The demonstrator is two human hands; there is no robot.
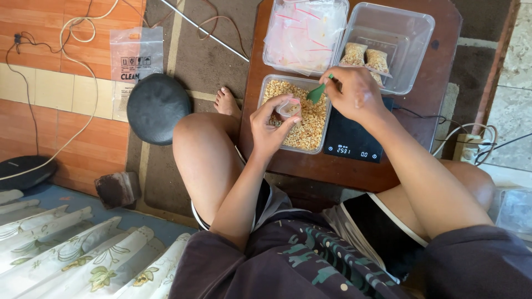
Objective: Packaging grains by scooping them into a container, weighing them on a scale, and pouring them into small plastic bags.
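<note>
Low and brown, the small wooden table (421, 105) is crowding a black scale (354, 138) against the grain tub (296, 113). Left hand (271, 124) is pinching a small clear bag (288, 108) open over the tub; right hand (354, 94) is gripping a green scoop (317, 92). Tipping slowly over the tub should be catching spills; tub walls are leaving little room.
</note>
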